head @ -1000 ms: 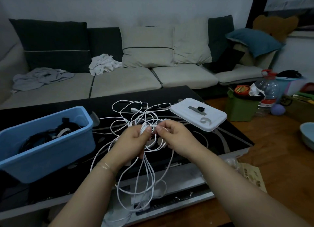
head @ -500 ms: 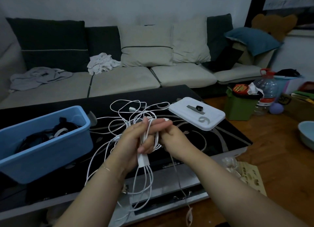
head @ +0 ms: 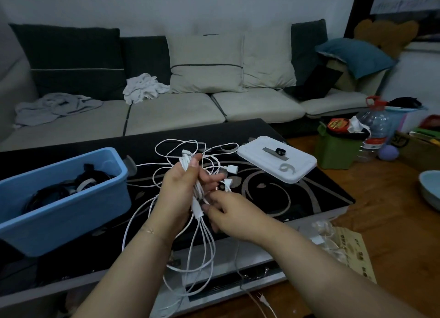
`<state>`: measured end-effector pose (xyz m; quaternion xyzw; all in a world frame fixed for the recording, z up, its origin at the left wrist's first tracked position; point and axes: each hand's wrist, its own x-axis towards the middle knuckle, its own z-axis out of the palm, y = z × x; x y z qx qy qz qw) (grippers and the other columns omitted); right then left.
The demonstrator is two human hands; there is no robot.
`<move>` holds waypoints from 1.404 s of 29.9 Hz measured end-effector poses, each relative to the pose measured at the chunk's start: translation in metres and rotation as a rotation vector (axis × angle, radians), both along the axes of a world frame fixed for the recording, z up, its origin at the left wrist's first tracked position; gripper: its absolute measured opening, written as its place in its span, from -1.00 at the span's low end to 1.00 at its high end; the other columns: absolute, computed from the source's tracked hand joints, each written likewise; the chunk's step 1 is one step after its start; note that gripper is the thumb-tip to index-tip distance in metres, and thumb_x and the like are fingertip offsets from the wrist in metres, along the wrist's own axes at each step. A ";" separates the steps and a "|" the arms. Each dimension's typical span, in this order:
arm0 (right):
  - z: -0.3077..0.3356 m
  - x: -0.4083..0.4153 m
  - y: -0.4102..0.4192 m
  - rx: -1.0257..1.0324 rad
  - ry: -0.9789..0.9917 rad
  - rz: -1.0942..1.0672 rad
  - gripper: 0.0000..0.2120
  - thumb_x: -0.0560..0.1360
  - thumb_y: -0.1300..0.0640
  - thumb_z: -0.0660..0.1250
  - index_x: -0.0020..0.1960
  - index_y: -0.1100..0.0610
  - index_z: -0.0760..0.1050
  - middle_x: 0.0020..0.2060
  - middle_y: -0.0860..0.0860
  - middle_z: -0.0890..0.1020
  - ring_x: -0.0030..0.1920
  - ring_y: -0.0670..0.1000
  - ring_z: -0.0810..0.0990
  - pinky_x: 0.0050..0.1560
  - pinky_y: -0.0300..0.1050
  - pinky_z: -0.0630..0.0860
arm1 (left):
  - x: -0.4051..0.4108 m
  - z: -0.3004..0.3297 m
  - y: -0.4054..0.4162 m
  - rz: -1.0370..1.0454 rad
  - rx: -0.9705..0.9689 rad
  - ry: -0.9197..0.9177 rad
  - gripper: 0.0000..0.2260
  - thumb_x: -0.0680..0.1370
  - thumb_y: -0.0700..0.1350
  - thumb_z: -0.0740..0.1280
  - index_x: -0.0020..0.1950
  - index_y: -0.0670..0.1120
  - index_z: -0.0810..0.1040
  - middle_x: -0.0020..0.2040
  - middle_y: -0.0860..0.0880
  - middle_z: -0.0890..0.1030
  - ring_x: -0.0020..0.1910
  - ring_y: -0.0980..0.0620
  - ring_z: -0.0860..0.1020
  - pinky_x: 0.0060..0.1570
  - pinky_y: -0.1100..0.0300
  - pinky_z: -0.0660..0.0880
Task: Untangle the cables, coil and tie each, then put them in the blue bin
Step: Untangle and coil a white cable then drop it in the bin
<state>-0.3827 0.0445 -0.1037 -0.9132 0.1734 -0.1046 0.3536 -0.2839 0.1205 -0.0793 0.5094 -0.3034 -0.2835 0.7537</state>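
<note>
A tangle of white cables spreads over the black glass table, and long loops of it hang down past the table's front edge. My left hand holds a bunch of these cables upright in its palm, thumb over the top. Just below and to the right, my right hand pinches a strand of the same bunch. White plugs stick out to the right of my left hand. The blue bin stands at the left of the table with dark coiled cables inside.
A white lid with a small black item and ties on it lies at the table's right. Behind the table is a sofa with cushions and clothes. A green box, a water bottle and paper sit on the wooden floor.
My right hand has dropped from beside the left hand's fingers to below them and now pinches a strand. My left hand has turned palm-up with the bunch; plugs now stick out at the right.
</note>
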 end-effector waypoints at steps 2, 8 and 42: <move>-0.001 0.000 0.003 -0.001 -0.002 0.009 -0.80 0.59 -0.02 0.19 -0.05 0.10 0.46 -0.34 0.04 0.60 -0.27 0.07 0.58 -0.17 0.03 0.54 | 0.006 -0.002 0.000 0.035 0.005 -0.047 -0.77 0.67 -0.17 0.10 -0.09 -0.24 0.44 -0.17 -0.01 0.58 -0.14 -0.05 0.69 -0.12 0.11 0.60; 0.003 -0.003 0.005 -0.135 0.003 0.035 -0.79 0.62 0.01 0.15 0.14 0.04 0.49 -0.23 -0.06 0.56 -0.24 -0.04 0.49 -0.22 -0.09 0.38 | 0.017 -0.009 0.002 -0.014 0.143 -0.248 -0.77 0.68 -0.21 0.05 0.34 -0.09 0.25 -0.04 -0.06 0.66 -0.16 0.05 0.68 -0.16 0.25 0.60; 0.014 -0.002 -0.026 0.633 -0.299 -0.127 -0.77 0.63 0.07 0.16 -0.19 -0.02 0.45 -0.52 -0.02 0.31 -0.55 -0.11 0.20 -0.54 -0.30 0.08 | 0.009 -0.011 0.004 -0.594 0.029 0.080 -0.59 0.51 0.17 0.31 -0.28 -0.16 0.58 -0.65 0.05 0.27 -0.66 0.16 0.18 -0.56 0.31 0.18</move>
